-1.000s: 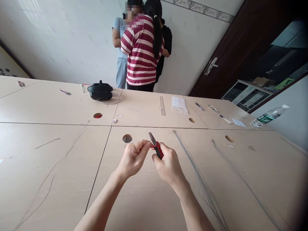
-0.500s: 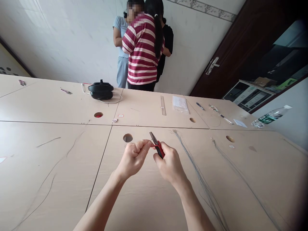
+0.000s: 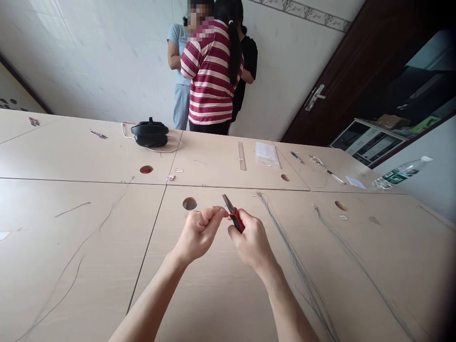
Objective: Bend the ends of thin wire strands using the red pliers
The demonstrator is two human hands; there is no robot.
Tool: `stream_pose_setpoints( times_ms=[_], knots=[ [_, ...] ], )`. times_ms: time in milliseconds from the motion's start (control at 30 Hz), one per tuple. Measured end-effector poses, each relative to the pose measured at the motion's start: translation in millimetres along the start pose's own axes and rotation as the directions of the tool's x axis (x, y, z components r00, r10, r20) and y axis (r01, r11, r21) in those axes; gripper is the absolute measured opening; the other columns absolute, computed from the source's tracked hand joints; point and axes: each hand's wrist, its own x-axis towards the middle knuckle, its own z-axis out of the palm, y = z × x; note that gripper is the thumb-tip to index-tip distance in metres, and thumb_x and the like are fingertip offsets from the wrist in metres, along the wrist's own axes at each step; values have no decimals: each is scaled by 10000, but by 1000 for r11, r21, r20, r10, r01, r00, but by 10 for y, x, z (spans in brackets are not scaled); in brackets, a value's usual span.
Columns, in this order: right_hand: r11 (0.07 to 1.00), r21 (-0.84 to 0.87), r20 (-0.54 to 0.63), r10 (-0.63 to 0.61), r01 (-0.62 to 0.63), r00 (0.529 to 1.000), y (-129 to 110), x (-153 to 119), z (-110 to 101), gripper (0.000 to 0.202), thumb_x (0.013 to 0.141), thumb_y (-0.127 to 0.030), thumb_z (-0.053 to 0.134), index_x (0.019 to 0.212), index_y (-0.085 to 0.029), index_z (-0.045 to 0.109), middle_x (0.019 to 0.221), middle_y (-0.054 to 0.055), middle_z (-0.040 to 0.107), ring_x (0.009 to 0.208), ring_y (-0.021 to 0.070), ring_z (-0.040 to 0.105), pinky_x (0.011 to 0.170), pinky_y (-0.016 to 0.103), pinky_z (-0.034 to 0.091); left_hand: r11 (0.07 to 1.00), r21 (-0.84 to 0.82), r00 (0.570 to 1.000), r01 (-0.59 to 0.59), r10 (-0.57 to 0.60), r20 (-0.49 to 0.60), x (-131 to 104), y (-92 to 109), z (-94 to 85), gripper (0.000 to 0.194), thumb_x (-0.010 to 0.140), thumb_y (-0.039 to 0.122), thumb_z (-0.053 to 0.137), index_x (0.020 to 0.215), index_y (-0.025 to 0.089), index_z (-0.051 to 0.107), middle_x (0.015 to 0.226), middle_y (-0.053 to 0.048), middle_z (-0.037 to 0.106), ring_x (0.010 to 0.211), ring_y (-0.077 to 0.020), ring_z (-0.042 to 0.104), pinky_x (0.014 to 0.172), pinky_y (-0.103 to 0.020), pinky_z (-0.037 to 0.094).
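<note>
Left hand (image 3: 197, 232) and red-and-black pliers (image 3: 235, 219) close together above the tabletop (image 3: 206, 299).
From where I stand: loose thin wire (image 3: 100, 230) lying well left; left hand clenched, thumb on forefinger, anything pinched too small to tell; pliers by its thumb tip, handles gripped in the right hand (image 3: 253, 240); grey wire bundle (image 3: 295, 256) lying beyond, rightward.

We see red-and-black-handled metal pliers (image 3: 237, 222) with dark grey tips (image 3: 228, 204), long, thin blue-grey wires (image 3: 292, 253) and a flat, pale beige tabletop (image 3: 206, 294). We find a clear plastic bottle (image 3: 409, 167) with a green label (image 3: 394, 176), a rounded black case (image 3: 149, 134) with a white cable (image 3: 128, 138), and a short-sleeved shirt (image 3: 213, 90) striped horizontally in maroon and white.
</note>
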Motion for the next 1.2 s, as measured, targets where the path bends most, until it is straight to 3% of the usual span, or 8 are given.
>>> stream_pose_setpoints(
  times_ms=[267,533,767,1033,1200],
  knots=[
    [1000,15,-1,2,-2,1000,7,3,-3,190,722,-181,461,844,-194,607,589,-43,490,519,136,373,515,260,308,1000,14,1000,15,-15,-4,8,1,10,265,960,229,471,796,157,666,507,90,207,453,-71,188,411,-222,195],
    [999,23,18,31,-31,999,31,11,0,191,732,-180,460,855,-205,604,565,-64,416,509,133,325,510,260,289,1000,-2,1000,29,-29,3,9,-17,5,274,964,240,466,780,164,655,503,86,212,449,-73,182,405,-228,182],
    [1000,8,-5,17,-17,1000,-10,-3,7,100,718,-178,456,746,-223,541,541,-73,352,501,130,296,501,257,285,1000,-6,1000,19,-19,4,-4,-22,-9,285,964,258,474,790,160,678,505,84,199,449,-72,179,408,-230,179],
    [992,-95,-99,-88,78,991,-72,-76,23,113,721,-169,448,783,-217,530,627,-11,546,538,158,468,518,268,346,982,-7,982,190,-190,23,-5,65,-115,294,933,321,520,804,152,723,487,84,196,442,-73,181,401,-228,160],
    [983,-130,-125,-149,132,981,-105,-112,2,75,724,-161,444,747,-227,473,675,23,614,583,175,553,524,266,378,974,-66,975,219,-221,-24,1,108,-134,228,885,329,591,847,142,718,517,81,235,470,-77,214,426,-227,188]
  ],
)
